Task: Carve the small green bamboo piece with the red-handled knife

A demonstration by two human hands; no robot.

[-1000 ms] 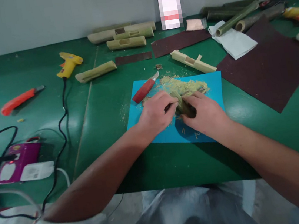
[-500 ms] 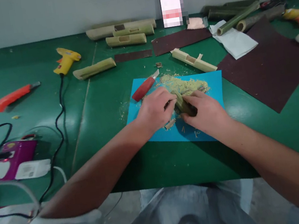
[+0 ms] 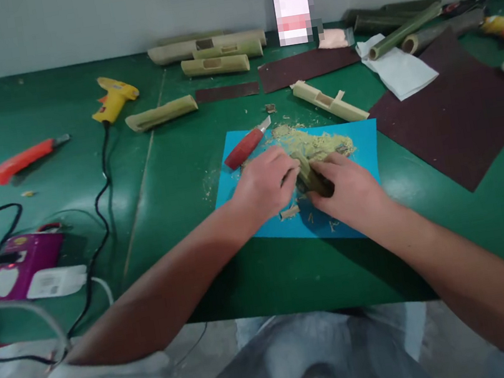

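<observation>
Green bamboo, in a short hollow piece, is gripped by the right hand above a blue sheet, its side clasped between thumb and fingers. At its left end, the fingers of the left hand are curled and drawn together against the bamboo; whether anything is pinched between them cannot be told, as the fingertips are partly hidden. Pale shavings are heaped on the sheet just beyond both hands. Near the left hand, a red-handled knife is laid across the sheet's far edge, its blade pointed away to the right. A small curled scrap is seen on the sheet, on the near side of the hands. Beyond the shavings, a slotted bamboo tube is set down on the green table, close to the sheet.
</observation>
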